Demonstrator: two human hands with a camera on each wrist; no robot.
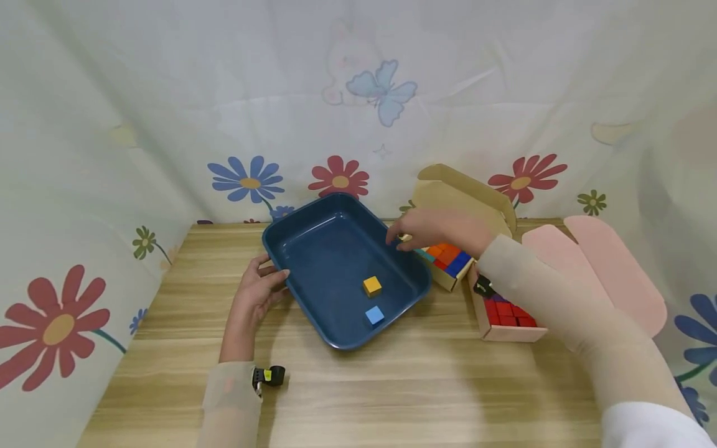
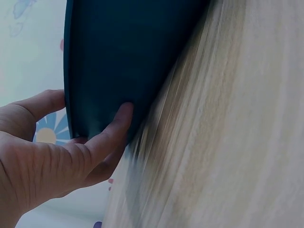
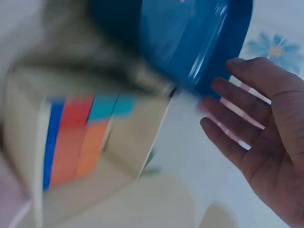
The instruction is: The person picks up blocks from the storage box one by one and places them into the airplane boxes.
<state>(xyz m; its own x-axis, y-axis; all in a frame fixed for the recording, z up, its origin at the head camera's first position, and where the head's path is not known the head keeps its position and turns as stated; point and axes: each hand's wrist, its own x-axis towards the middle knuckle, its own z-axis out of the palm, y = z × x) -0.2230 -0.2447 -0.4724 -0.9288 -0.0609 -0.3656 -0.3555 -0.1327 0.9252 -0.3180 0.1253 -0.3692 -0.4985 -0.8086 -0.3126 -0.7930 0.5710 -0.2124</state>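
Observation:
A deep blue rectangular tray [image 1: 325, 249] sits at an angle on the table. Inside it are a yellow cube [image 1: 372, 286] and a light blue cube [image 1: 374, 315]. My left hand [image 1: 260, 289] grips the tray's left side, with the thumb at the rim; in the left wrist view, fingers [image 2: 111, 135] press its outer wall. Over the right rim hovers my right hand [image 1: 426, 229], fingers loosely extended with nothing visible between them. In the right wrist view that hand [image 3: 266, 123] is close to the tray's rim; whether it touches cannot be made out.
Right of the tray stands an open cardboard box [image 1: 465, 214] with orange, red, blue and teal cubes. Beside it, partly behind my right forearm, a pink box [image 1: 512, 334] holds red and purple cubes. A flowered curtain [image 1: 280, 93] hangs behind the wooden table [image 1: 358, 398].

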